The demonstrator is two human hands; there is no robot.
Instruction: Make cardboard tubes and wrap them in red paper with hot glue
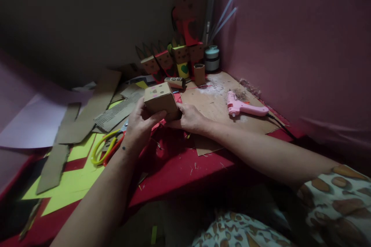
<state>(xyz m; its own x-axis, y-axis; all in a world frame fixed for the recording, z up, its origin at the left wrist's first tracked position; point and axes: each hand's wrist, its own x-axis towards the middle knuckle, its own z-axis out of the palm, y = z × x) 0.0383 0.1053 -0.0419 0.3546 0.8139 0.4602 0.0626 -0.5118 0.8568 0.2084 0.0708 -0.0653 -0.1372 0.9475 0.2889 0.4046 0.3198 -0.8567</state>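
Between both hands, above the red-covered table [185,179], is a small cardboard box [162,103] with a face drawn on its upper side. My left hand [141,123] grips the box from the left, thumb along its near lower edge. On the right side, my right hand [189,117] closes round the lower corner, with some of its fingers hidden behind the box. Beneath my left wrist lies a pair of scissors [100,148] with yellow and red handles. Red paper scraps [159,124] show under the box.
A pink glue gun [246,108] lies on a cardboard sheet [211,104] at right, its cord trailing off. Several cardboard figures [182,61] stand at the back beside a lidded jar [212,58]. Cardboard strips [78,127] and yellow paper [75,181] cover the left.
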